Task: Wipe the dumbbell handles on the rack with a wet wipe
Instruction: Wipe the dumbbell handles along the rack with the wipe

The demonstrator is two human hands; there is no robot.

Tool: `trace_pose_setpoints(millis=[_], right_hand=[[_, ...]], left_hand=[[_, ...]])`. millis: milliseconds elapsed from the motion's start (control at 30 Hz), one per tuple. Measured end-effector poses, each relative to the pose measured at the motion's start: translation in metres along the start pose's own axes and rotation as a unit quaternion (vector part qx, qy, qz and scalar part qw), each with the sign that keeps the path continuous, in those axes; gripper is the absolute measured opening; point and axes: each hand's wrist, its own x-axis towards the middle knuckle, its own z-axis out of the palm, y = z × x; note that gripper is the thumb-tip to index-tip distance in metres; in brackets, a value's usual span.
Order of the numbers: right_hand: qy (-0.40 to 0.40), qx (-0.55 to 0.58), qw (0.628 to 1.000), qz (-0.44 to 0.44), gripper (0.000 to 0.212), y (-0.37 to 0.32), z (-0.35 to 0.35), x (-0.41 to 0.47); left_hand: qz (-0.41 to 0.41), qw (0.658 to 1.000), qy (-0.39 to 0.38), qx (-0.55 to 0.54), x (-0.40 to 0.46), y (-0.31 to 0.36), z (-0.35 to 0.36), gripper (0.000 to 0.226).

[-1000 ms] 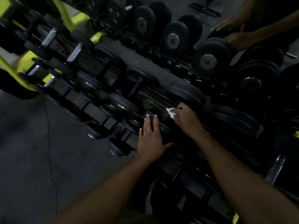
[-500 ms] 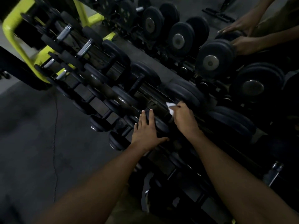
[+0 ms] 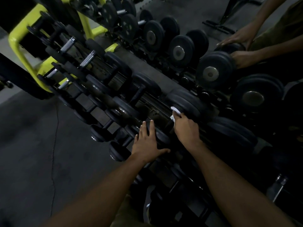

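Note:
A black dumbbell rack [image 3: 152,107] with a yellow end frame runs from upper left to lower right, filled with black dumbbells. My right hand [image 3: 186,128] is closed around a white wet wipe [image 3: 175,112] and presses it down between two big dumbbell heads [image 3: 186,102], where the handle is hidden under the hand. My left hand [image 3: 147,141] lies flat with fingers spread on the head of a smaller dumbbell [image 3: 161,137] just left of it. Chrome handles [image 3: 86,59] show on small dumbbells at the upper left.
Another person's two hands [image 3: 237,48] rest on a dumbbell at the upper right. A second row of larger dumbbells [image 3: 213,71] stands behind the rack. Grey cracked floor [image 3: 41,153] lies to the left. A bench frame [image 3: 219,27] sits at the far top.
The view has shifted slightly, so the rack sits lower right in frame. My right hand with the wipe has moved a little along the handle gap. My left hand stays flat on the dumbbell head.

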Motion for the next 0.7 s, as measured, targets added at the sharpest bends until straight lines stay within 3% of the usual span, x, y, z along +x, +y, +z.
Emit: trace_pose_setpoints(millis=[100, 267, 367, 567, 700], right_hand=[[0.015, 0.032, 0.999, 0.025, 0.047, 0.002, 0.015, -0.002], [0.034, 0.265, 0.964, -0.006, 0.042, -0.004, 0.024, -0.021], [0.095, 0.270, 0.958, 0.021, 0.044, -0.001, 0.023, -0.018], [0.127, 0.370, 0.905, 0.169, 0.032, -0.008, 0.023, -0.003], [0.158, 0.363, 0.884, 0.249, 0.031, -0.022, 0.027, -0.001]], left_hand=[[0.002, 1.000, 0.005, 0.005, 0.000, 0.000, 0.000, 0.138], [0.006, 1.000, 0.006, 0.002, -0.001, -0.001, 0.000, 0.138], [0.009, 1.000, 0.006, 0.009, 0.000, -0.001, 0.000, 0.138], [0.015, 1.000, 0.013, 0.012, 0.001, -0.003, 0.002, 0.138], [0.017, 1.000, 0.014, 0.011, 0.000, -0.004, 0.002, 0.136]])
